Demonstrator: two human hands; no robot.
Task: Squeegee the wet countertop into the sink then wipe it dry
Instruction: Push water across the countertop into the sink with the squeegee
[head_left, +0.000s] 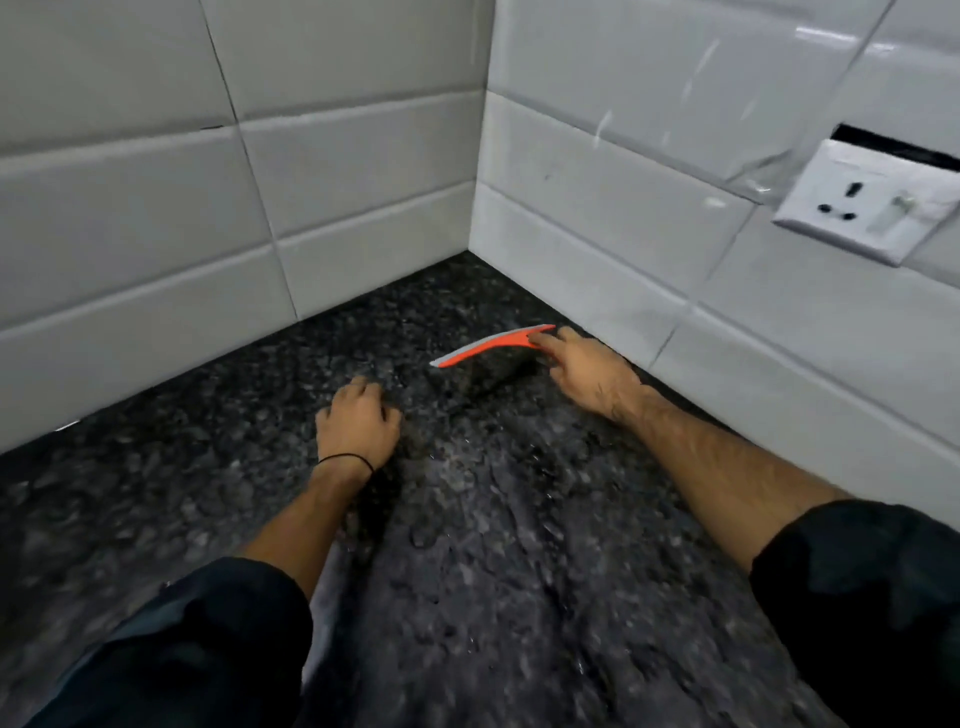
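While the right hand grips the orange squeegee, blade extending left beyond its fingertips, the left hand rests loosely curled, empty, on the countertop near the blade's left tip.

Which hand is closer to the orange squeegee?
Right. The right hand holds the squeegee at its wall-side end; the left hand rests on the countertop, apart from it.
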